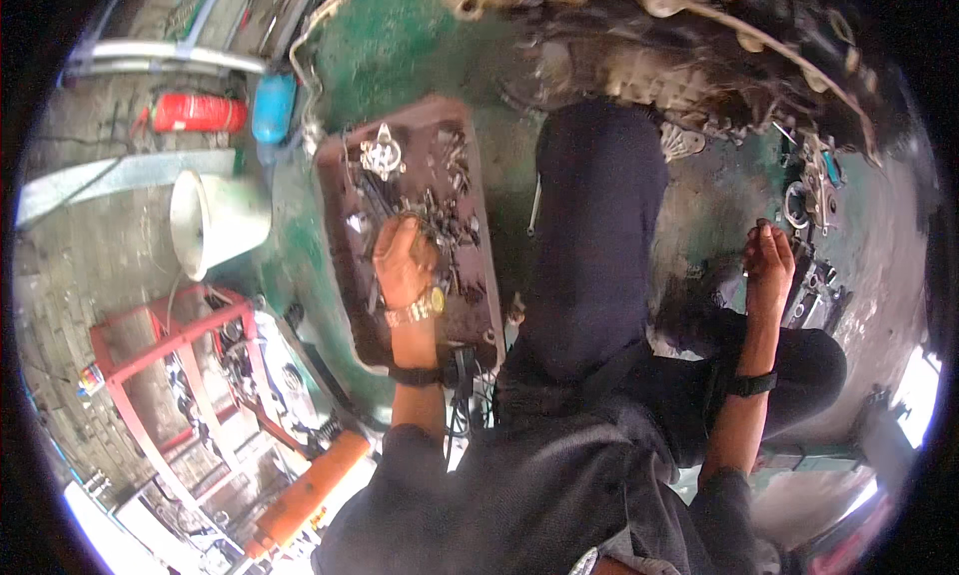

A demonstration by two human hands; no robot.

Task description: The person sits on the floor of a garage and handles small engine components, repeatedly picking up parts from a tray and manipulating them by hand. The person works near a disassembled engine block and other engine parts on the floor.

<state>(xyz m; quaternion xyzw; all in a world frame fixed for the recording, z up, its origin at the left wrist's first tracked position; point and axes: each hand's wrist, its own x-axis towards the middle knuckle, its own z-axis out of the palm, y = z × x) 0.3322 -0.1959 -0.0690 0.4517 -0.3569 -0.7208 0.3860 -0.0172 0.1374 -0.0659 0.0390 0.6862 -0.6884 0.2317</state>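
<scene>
My left hand (403, 262), with a gold watch at the wrist, reaches down among loose bolts (455, 233) in a brown rectangular tray (347, 320). Its fingertips are lost among the dark parts, so I cannot tell whether they grip anything. A shiny metal fitting (382, 153) lies toward the tray's far end. On the other side of my raised knee, my right hand (767, 260) is held up with its fingers pinched together. Something small and dark seems to be at the fingertips, too small to name. Close by that hand are metal engine parts (817, 200) on the floor.
A large, dirty engine assembly (659, 75) spans the far side. A spanner (535, 207) lies between tray and knee. To the left are a white bucket (215, 225), a red extinguisher (200, 112), a blue canister (274, 107), a red frame (150, 375) and an orange cylinder (310, 495).
</scene>
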